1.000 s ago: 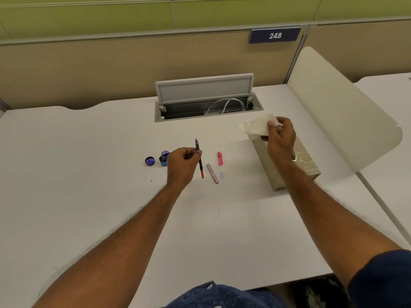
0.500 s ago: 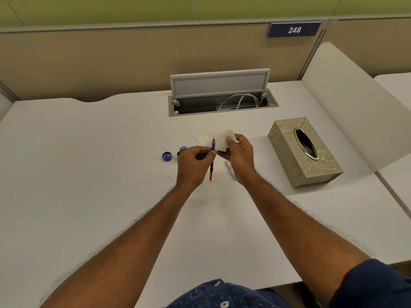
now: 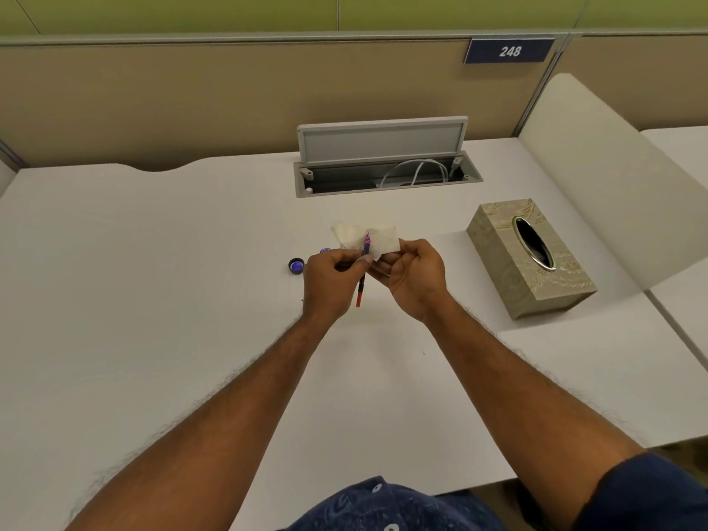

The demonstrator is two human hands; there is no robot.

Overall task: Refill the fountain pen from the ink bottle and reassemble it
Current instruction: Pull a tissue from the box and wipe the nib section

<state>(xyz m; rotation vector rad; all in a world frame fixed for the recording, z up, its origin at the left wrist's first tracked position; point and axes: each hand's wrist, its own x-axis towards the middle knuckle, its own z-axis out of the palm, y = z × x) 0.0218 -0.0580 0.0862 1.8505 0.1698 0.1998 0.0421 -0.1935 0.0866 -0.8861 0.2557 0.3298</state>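
My left hand (image 3: 331,283) grips the slim inner part of the fountain pen (image 3: 362,275) upright, nib end up and red end down. A white tissue (image 3: 366,240) sits behind the nib, held by my right hand (image 3: 415,277), which touches the left hand. Left of my hands the ink bottle's dark cap (image 3: 296,265) lies on the white table (image 3: 153,281), blue inside facing up. Only the blue top of the ink bottle (image 3: 325,250) shows above my left hand. The other pen parts are hidden behind my hands.
A beige tissue box (image 3: 528,258) stands to the right of my hands. Behind them an open cable hatch (image 3: 387,174) holds white cables. A curved divider panel (image 3: 613,178) rises at the table's right edge, and a partition wall runs along the back.
My right hand pulled a tissue from the box, carried it left to the pen and now holds it behind the nib. The left hand kept the pen raised.
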